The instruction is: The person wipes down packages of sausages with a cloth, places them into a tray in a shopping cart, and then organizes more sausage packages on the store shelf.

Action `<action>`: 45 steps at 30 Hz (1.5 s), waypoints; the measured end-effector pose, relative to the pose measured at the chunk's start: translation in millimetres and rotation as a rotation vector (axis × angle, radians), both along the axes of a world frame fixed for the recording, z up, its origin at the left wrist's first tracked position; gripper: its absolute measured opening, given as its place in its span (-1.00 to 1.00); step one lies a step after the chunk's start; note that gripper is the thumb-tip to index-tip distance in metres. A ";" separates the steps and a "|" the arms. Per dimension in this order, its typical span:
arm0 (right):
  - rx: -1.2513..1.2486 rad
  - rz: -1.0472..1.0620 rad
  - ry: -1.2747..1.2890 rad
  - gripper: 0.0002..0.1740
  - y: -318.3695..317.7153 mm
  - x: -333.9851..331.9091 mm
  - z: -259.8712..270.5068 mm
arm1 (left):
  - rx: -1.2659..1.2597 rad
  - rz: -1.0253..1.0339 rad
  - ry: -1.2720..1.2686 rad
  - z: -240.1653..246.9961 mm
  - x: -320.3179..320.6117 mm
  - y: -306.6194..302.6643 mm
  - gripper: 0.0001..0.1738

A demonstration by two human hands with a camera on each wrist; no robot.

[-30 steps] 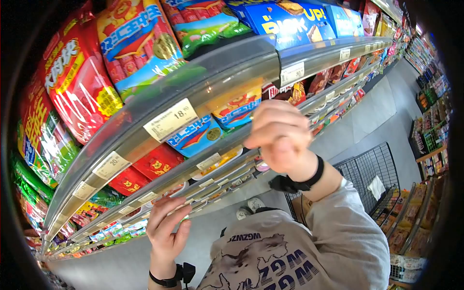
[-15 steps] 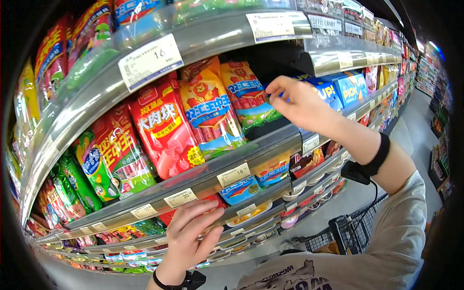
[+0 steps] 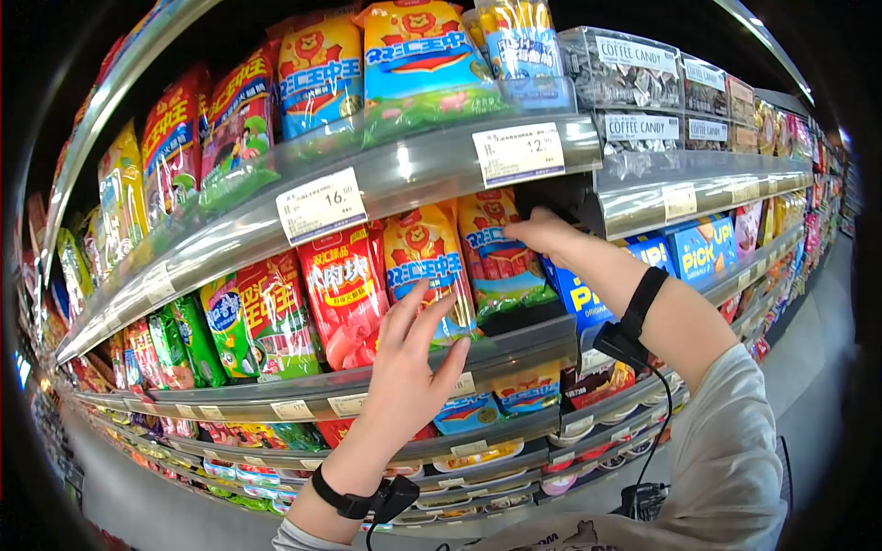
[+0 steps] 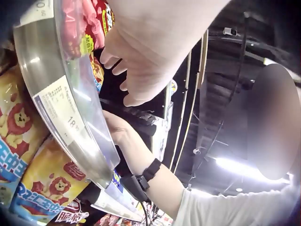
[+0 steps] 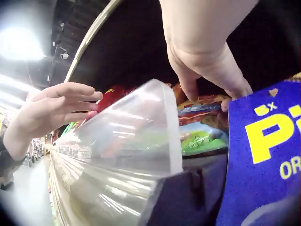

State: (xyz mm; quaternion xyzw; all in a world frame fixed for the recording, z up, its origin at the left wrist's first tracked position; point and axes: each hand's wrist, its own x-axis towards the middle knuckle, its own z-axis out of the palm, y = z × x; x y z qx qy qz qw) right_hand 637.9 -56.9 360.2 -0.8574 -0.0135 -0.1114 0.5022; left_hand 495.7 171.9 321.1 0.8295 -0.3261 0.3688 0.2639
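My right hand (image 3: 542, 230) reaches into the middle shelf and grips the upper right edge of a sausage bag (image 3: 496, 262), yellow and blue on top with a green lower part. In the right wrist view, my thumb and fingers come down on either side of the same sausage bag (image 5: 202, 134); its upper part is partly hidden. My left hand (image 3: 413, 354) hovers before the shelf with its fingers extended and holds nothing. Behind it stand another yellow-and-blue sausage bag (image 3: 423, 248) and a red sausage bag (image 3: 344, 294).
Blue biscuit boxes (image 3: 583, 298) stand right beside the gripped bag. A clear shelf lip (image 5: 141, 127) runs along the front. Overhead, a shelf edge (image 3: 404, 174) carries price tags, more sausage bags (image 3: 423, 64) and coffee candy boxes (image 3: 638, 69). Lower shelves hold packaged food.
My right hand has gone from in front of the shelves into the middle shelf, up to the sausage bag. My left hand has risen slightly and moved right. The head view has tilted upward.
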 end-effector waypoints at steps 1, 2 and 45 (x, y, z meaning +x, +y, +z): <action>0.071 -0.008 -0.003 -0.46 -1.3 6.4 -6.0 | 0.002 0.031 0.020 -0.7 6.5 -5.3 -0.51; 0.094 -0.003 0.008 -0.45 -4.3 14.2 -10.4 | 0.007 0.036 0.019 -3.8 14.5 -9.1 -0.49; 0.339 1.280 -0.372 -0.41 -43.0 -95.0 -18.3 | 0.171 -0.085 0.104 -16.4 48.7 -8.1 -0.58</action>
